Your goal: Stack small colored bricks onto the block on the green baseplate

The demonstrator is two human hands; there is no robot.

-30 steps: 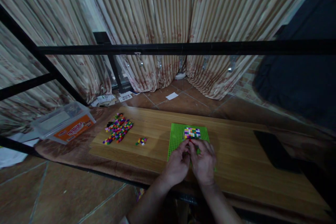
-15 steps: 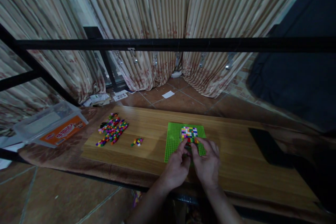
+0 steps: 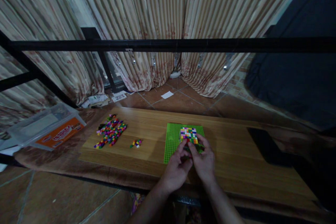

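A block of small multicoloured toy bricks (image 3: 188,133) stands on the green studded baseplate (image 3: 172,138), with white, pink, blue and yellow pieces on top. My left hand (image 3: 176,169) is closed at the block's near left side, its fingertips against the near edge. My right hand (image 3: 205,162) is closed round the near right corner, thumb on the near side and fingers along the right side. Red, orange and yellow bricks show by the thumbs. My fingers hide the lower near side, and I cannot tell whether a loose brick is between them.
On the wooden board (image 3: 149,122), a large brick pile (image 3: 111,131) and a small brick cluster (image 3: 136,143) lie to the left. A clear plastic box (image 3: 47,126) with an orange label stands beyond the left end. A dark flat object (image 3: 267,147) lies on the right.
My right hand has shifted left and its fingers now wrap the block's right side. My left hand stays at the near left edge. The view has shifted slightly.
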